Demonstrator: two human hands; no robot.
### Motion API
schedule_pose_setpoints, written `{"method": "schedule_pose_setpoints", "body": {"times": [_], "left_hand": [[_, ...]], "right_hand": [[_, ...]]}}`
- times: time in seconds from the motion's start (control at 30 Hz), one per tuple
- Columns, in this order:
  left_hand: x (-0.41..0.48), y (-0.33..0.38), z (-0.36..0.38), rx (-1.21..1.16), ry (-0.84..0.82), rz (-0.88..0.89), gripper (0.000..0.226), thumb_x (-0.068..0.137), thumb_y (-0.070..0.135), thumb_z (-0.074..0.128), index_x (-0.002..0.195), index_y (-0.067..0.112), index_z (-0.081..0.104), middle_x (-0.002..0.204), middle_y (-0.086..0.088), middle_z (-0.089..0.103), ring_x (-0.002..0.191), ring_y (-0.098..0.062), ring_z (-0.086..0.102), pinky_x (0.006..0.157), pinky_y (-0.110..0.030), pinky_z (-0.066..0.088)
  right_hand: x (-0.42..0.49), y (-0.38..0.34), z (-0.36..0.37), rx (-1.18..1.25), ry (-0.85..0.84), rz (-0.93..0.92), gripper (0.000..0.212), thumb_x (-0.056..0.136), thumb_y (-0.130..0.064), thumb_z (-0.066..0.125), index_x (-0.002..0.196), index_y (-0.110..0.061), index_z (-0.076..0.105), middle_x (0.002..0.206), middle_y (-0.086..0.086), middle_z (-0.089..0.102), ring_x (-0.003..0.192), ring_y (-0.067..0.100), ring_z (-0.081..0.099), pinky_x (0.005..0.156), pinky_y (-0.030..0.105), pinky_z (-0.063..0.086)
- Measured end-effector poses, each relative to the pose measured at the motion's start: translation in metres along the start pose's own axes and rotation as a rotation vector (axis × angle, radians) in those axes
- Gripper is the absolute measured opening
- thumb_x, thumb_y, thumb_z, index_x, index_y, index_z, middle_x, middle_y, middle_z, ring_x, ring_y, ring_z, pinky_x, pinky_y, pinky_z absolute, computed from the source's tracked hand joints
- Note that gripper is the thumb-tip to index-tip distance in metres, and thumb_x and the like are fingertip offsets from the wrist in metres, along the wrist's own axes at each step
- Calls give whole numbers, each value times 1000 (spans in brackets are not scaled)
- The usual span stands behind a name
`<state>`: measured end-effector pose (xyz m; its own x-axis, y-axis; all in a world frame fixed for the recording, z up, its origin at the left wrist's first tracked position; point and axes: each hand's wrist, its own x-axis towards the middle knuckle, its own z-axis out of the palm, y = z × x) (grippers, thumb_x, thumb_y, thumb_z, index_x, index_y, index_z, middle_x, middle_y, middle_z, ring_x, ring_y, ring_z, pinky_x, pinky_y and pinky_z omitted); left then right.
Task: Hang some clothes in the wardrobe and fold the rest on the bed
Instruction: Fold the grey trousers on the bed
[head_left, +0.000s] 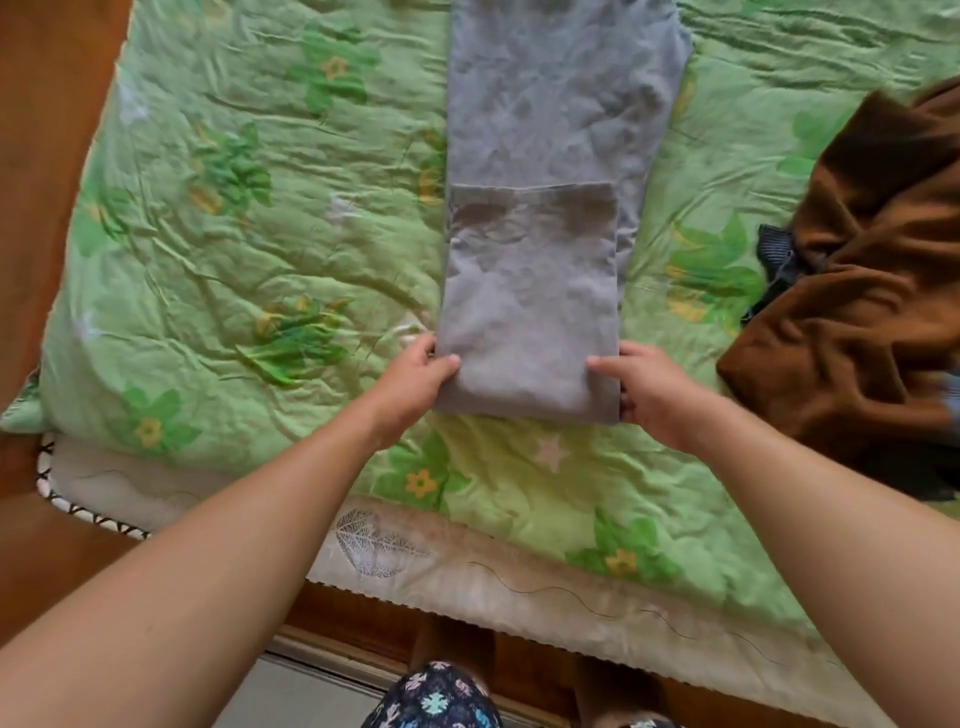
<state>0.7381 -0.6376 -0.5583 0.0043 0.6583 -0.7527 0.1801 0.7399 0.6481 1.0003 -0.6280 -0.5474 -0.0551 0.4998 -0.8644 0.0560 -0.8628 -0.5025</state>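
The trousers (545, 130) are plain grey. The quilt (234, 234) is pale green, printed with darker green leaves, yellow flowers and white stars. At its right edge a garment (857, 322) is plain brown. Along the bed's near edge, the mattress cover (519, 587) is off-white with grey leaf outlines.

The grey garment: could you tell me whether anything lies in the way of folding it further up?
Nothing visible does. The left hand and right hand grip the grey garment at its folded near end; its far stretch lies bare; the brown garment sits apart.
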Motion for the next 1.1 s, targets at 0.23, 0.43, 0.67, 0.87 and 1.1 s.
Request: {"method": "schedule_pose_setpoints", "body": {"times": [0.23,0.43,0.67,0.87,1.1], "left_hand": [[-30,-35,7,-112,-96,-210,23,105,19,51,126,21,61,121,3,72,101,-12,71,76,-33,61],[-65,-65,19,-71,-158,-359,23,101,20,57,124,22,63,115,6,74,102,-12,72,76,-31,60],[-31,-22,11,-86,-13,-249,8,98,17,64,93,12,66,89,-8,69,71,-16,65,56,-26,53],[-26,64,-11,-121,-26,-3,10,101,10,57,97,18,60,77,-3,67,61,-12,58,51,-23,51],[51,167,-33,-356,96,167,10,98,14,62,102,22,56,80,2,72,67,-10,66,67,-26,54]], "right_hand": [[-12,53,-17,-11,-72,148,14,102,-19,55,110,-19,67,86,0,78,63,19,73,48,26,54],[-41,90,-17,19,-163,352,15,100,-25,59,112,-20,68,84,3,77,61,19,70,50,27,52],[-18,28,5,240,17,54,20,97,-6,59,114,-12,67,104,11,75,79,23,72,59,28,57],[-22,-69,4,157,8,-237,25,95,5,56,104,-14,70,94,10,76,76,22,72,63,33,60],[21,-204,-27,39,-40,-345,6,98,-36,62,99,-30,61,92,-2,70,79,17,67,69,32,52]]}}
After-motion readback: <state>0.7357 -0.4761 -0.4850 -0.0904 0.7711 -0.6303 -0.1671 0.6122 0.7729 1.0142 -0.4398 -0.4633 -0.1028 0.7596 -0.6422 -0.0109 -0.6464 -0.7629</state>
